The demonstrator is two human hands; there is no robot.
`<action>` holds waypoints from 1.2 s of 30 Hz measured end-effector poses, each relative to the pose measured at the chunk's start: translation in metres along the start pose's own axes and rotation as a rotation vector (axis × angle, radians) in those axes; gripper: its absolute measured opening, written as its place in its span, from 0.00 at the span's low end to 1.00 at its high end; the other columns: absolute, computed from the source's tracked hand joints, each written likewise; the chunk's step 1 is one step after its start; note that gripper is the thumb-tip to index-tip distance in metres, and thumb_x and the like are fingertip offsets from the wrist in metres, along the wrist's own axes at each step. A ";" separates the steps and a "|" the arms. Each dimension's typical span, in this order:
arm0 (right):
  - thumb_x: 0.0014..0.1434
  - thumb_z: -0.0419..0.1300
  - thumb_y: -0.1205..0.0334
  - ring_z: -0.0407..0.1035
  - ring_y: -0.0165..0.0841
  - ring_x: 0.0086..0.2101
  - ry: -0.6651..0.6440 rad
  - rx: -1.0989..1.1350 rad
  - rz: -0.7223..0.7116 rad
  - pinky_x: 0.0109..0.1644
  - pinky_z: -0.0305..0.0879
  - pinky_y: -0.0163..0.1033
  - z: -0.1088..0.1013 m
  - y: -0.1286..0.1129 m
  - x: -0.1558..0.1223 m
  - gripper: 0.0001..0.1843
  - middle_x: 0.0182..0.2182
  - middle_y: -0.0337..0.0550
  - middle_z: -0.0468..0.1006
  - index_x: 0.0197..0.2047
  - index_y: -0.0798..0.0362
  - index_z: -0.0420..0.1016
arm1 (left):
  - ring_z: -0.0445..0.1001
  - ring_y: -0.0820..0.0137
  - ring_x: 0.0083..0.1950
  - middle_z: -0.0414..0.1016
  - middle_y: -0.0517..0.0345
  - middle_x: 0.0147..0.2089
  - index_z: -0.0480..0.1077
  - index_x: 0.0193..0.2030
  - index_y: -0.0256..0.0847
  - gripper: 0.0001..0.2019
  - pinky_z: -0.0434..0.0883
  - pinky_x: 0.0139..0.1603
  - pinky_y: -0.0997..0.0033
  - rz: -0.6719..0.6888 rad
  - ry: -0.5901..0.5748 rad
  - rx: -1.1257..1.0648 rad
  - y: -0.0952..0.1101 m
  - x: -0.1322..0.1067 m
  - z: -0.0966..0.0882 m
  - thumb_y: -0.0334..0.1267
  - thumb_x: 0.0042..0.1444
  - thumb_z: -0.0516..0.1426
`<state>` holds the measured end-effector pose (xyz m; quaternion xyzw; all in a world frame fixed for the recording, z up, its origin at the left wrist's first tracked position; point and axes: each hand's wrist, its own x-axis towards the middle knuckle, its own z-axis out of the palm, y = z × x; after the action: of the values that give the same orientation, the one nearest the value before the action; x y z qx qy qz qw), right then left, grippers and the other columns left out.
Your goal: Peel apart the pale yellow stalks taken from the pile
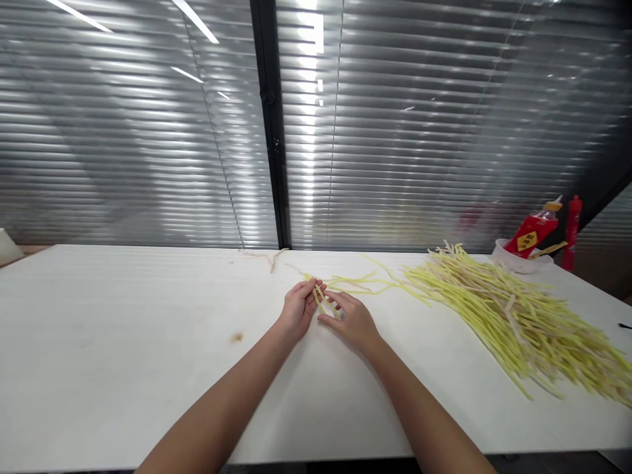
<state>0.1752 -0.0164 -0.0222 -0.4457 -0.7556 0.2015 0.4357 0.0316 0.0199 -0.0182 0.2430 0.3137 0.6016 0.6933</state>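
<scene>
Both my hands meet at the middle of the white table [123,342]. My left hand [297,308] is curled, its fingertips pinching a few thin yellow stalks [320,297]. My right hand [349,320] rests beside it, fingers closed around the same small bunch. Loose yellow stalks [360,283] trail from the hands toward a large heap of yellow stalks [513,316] spread over the right side of the table.
A pale trimmed piece [272,258] lies near the table's far edge. A white bowl [518,261] holding a red packet [530,236] and a red bottle [573,230] stand at the far right. Closed blinds [148,145] run behind the table.
</scene>
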 end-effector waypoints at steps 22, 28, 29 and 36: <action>0.60 0.52 0.64 0.66 0.30 0.28 -0.047 -0.589 -0.174 0.40 0.47 0.39 0.013 0.000 0.002 0.12 0.24 0.41 0.77 0.29 0.52 0.74 | 0.63 0.80 0.24 0.65 0.64 0.24 0.59 0.23 0.38 0.15 0.64 0.28 0.78 0.101 0.046 -0.149 -0.009 -0.002 0.003 0.34 0.45 0.64; 0.60 0.53 0.61 0.67 0.29 0.30 -0.053 -0.549 -0.148 0.40 0.47 0.37 0.014 0.000 0.001 0.09 0.27 0.39 0.77 0.35 0.50 0.74 | 0.55 0.82 0.20 0.61 0.64 0.23 0.57 0.22 0.38 0.16 0.55 0.20 0.80 0.117 0.046 -0.168 -0.004 0.002 0.003 0.33 0.45 0.63; 0.59 0.55 0.59 0.67 0.29 0.31 -0.054 -0.543 -0.132 0.41 0.47 0.37 0.014 0.000 0.000 0.08 0.28 0.39 0.77 0.37 0.50 0.74 | 0.54 0.82 0.20 0.60 0.65 0.22 0.56 0.22 0.38 0.16 0.54 0.20 0.81 0.122 0.055 -0.169 -0.002 0.002 0.003 0.33 0.45 0.63; 0.54 0.60 0.54 0.68 0.31 0.30 -0.049 -0.499 -0.047 0.44 0.46 0.39 0.014 0.004 -0.002 0.09 0.27 0.39 0.78 0.32 0.50 0.76 | 0.52 0.83 0.19 0.59 0.65 0.22 0.55 0.22 0.38 0.17 0.51 0.19 0.81 0.174 0.062 -0.141 0.010 0.003 0.003 0.32 0.46 0.63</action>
<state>0.1655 -0.0152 -0.0333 -0.5167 -0.8024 0.0091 0.2985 0.0278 0.0244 -0.0094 0.2012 0.2698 0.6872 0.6437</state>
